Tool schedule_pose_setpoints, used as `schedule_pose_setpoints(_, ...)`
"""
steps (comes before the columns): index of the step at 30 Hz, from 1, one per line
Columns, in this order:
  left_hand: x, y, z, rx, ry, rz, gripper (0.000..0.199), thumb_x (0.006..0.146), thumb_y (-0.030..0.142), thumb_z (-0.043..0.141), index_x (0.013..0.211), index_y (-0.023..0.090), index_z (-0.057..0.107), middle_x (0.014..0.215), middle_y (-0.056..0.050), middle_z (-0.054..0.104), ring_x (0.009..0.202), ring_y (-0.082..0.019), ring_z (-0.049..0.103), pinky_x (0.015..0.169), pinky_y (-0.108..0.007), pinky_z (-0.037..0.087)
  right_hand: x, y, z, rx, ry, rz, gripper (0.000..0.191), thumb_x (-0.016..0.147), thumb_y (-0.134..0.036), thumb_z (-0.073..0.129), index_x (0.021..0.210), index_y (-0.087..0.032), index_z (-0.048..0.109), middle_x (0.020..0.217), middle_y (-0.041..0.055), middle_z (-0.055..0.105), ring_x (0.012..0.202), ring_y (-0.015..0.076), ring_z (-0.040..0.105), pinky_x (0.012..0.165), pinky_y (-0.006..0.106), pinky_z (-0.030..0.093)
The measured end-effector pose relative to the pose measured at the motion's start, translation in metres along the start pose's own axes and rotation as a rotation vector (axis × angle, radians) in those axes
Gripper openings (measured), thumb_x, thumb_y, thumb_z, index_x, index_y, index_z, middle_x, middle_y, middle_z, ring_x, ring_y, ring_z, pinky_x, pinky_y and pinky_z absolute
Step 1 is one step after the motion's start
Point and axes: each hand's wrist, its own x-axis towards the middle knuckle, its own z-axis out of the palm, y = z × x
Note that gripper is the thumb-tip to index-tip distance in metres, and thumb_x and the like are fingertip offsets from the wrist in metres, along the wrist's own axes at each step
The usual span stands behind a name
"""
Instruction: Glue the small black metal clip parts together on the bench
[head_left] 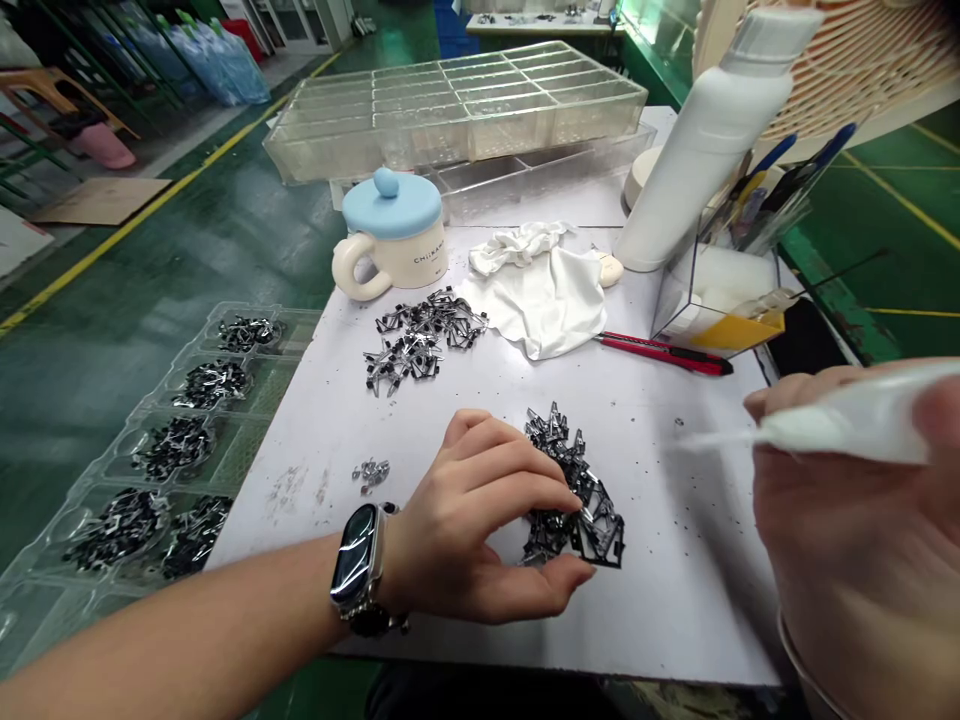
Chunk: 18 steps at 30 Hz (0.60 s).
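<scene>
My left hand (487,520), a smartwatch on its wrist, reaches over a pile of small black and clear plastic parts (559,450). Its thumb and forefinger are apart at the pile's near right side, beside a flat black frame-like piece (616,550); whether the fingertips touch it I cannot tell. At the right edge my right hand (847,560) is closed around a translucent white squeeze bottle (847,420). The bottle's thin nozzle points left over the table, apart from the pile. Motion blurs this hand. A second heap of similar parts (420,340) lies farther back.
Tiny clear pieces (371,472) lie left of my hand. Behind are a lidded mug (394,240), white cloth (555,295), red cutter (660,352), tall white bottle (712,140), tool holder (720,290) and stacked divided trays (457,100). A parts tray (255,400) stands lower left.
</scene>
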Motion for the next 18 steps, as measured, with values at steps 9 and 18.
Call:
schedule_pose_setpoints(9, -0.011, 0.007, 0.006, -0.033, -0.025, 0.068, 0.025, 0.069, 0.032, 0.073, 0.083, 0.015, 0.063, 0.080, -0.001, 0.070, 0.075, -0.014, 0.059, 0.077, -0.035, 0.040, 0.016, 0.062, 0.011, -0.544, -0.275, -0.008, 0.032, 0.064, -0.030, 0.076, 0.075, -0.018, 0.048, 0.075, -0.0020, 0.053, 0.072, 0.0113, 0.053, 0.066, 0.026, 0.040)
schedule_pose_setpoints(18, -0.025, 0.015, 0.022, -0.070, 0.052, 0.317, 0.025, 0.080, 0.043, 0.062, 0.079, 0.018, 0.066, 0.079, 0.005, 0.071, 0.075, -0.012, 0.058, 0.076, -0.035, 0.042, 0.002, 0.020, 0.018, -0.490, -0.221, -0.468, 0.034, 0.068, -0.017, 0.072, 0.091, -0.020, 0.047, 0.092, 0.0053, 0.058, 0.091, 0.0213, 0.058, 0.085, 0.039, 0.042)
